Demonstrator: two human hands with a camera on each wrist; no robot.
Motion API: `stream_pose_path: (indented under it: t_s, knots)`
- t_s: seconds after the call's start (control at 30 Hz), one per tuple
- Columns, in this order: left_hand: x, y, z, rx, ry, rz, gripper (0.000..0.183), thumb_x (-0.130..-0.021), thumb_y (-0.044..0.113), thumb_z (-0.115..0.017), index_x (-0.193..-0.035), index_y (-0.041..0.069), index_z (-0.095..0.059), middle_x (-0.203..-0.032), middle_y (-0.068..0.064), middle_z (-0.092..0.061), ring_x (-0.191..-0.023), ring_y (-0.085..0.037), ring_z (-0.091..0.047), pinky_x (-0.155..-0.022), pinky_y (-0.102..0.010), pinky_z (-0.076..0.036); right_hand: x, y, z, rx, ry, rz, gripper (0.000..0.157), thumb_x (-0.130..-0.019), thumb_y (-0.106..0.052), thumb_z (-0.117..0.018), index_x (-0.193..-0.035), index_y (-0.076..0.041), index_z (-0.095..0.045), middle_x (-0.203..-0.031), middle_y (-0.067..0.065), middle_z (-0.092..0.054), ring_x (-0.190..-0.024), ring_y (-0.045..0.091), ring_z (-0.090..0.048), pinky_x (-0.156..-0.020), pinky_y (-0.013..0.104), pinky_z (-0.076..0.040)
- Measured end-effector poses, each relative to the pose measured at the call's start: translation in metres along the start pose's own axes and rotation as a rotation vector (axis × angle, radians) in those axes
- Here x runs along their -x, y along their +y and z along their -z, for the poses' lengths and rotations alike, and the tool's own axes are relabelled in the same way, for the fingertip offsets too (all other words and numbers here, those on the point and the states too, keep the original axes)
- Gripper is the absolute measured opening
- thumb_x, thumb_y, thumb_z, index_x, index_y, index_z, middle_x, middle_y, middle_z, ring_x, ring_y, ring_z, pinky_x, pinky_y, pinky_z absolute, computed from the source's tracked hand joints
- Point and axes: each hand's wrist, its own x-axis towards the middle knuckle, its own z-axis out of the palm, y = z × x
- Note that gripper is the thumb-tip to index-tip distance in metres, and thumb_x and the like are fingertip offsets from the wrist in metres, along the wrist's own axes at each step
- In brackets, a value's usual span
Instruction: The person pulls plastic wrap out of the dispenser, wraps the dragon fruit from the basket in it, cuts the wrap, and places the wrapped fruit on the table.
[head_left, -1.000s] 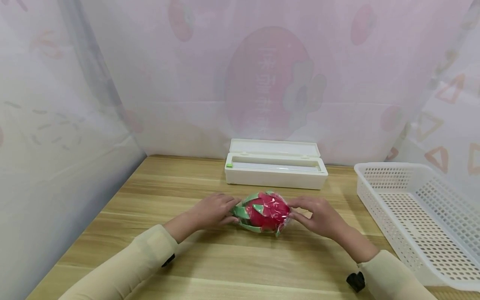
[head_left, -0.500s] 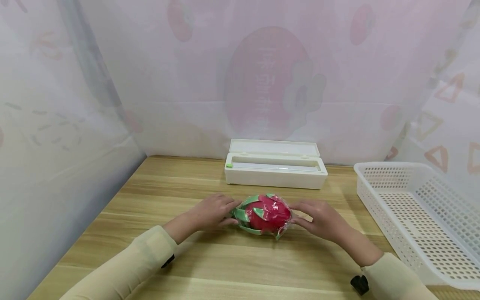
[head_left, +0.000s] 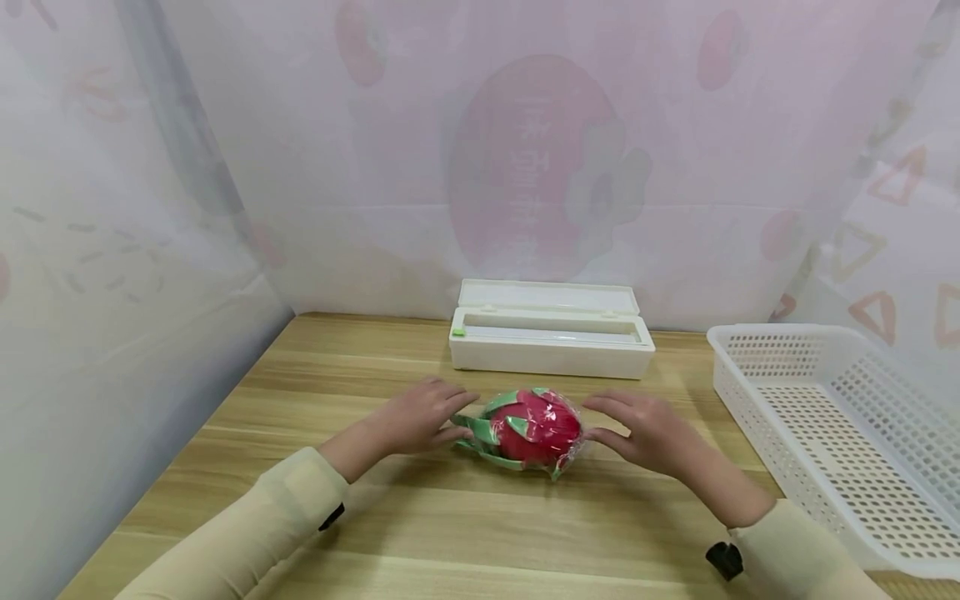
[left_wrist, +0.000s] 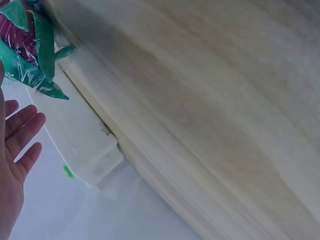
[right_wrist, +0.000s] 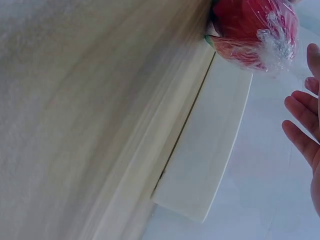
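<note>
A red dragon fruit (head_left: 538,429) with green scales lies on its side on the wooden table, covered in clear plastic film. Its green tips point left; bunched film shows at its other end in the right wrist view. My left hand (head_left: 422,419) is beside the green tips, fingers loosely extended. Its thumb is close to the tips; I cannot tell whether it touches. At the red end is my right hand (head_left: 651,432), its fingers apart from the fruit and relaxed, the thumb near the film. Neither hand grips anything.
Behind the fruit stands a white cling film box (head_left: 553,357), its lid raised and a green piece at its left end. A white perforated basket (head_left: 765,417) stands on the right. Printed cloth walls (head_left: 360,208) enclose the table (head_left: 450,533).
Both hands have let go of the dragon fruit and drawn slightly apart, the left leftward, the right rightward. The fruit has shifted slightly toward me and now lies still.
</note>
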Motion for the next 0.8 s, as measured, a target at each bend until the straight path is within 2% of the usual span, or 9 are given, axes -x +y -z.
stream_pose_path:
  t_s: [0.23,0.43,0.63,0.8]
  knots:
    - [-0.002,-0.007,0.008,-0.026,0.065,-0.026,0.056,-0.090,0.041,-0.069,-0.127,-0.001,-0.060,-0.115,-0.013,-0.065,-0.105,-0.026,-0.062,-0.092,-0.044,-0.049,-0.007,0.006,0.007,0.058,0.020,0.011,0.043,-0.099,-0.042,-0.054,-0.105,-0.002,-0.069,-0.099,0.009,-0.071,-0.083,0.024,-0.070,-0.067,0.038,-0.058]
    - [-0.007,-0.016,0.020,-0.059,0.121,-0.033,0.056,-0.087,0.038,-0.072,-0.126,-0.001,-0.060,-0.118,-0.013,-0.063,-0.106,-0.027,-0.061,-0.093,-0.046,-0.048,-0.017,0.017,0.016,0.123,0.013,0.021,0.047,-0.099,-0.042,-0.053,-0.116,0.001,-0.066,-0.112,0.017,-0.067,-0.094,0.031,-0.068,-0.074,0.045,-0.057]
    - [-0.012,-0.023,0.034,-0.098,0.104,0.008,0.061,-0.089,0.040,-0.070,-0.132,0.000,-0.055,-0.130,-0.016,-0.057,-0.117,-0.029,-0.056,-0.099,-0.046,-0.044,-0.025,0.030,0.025,0.163,-0.032,0.029,0.058,-0.102,-0.048,-0.042,-0.123,0.003,-0.061,-0.122,0.022,-0.061,-0.102,0.037,-0.064,-0.079,0.052,-0.053]
    - [-0.016,-0.031,0.046,-0.115,0.125,0.055,0.064,-0.089,0.040,-0.070,-0.135,-0.001,-0.053,-0.135,-0.021,-0.053,-0.121,-0.033,-0.052,-0.101,-0.050,-0.041,-0.030,0.044,0.033,0.171,-0.072,-0.004,0.064,-0.102,-0.050,-0.038,-0.129,0.005,-0.056,-0.129,0.025,-0.056,-0.107,0.040,-0.059,-0.085,0.057,-0.049]
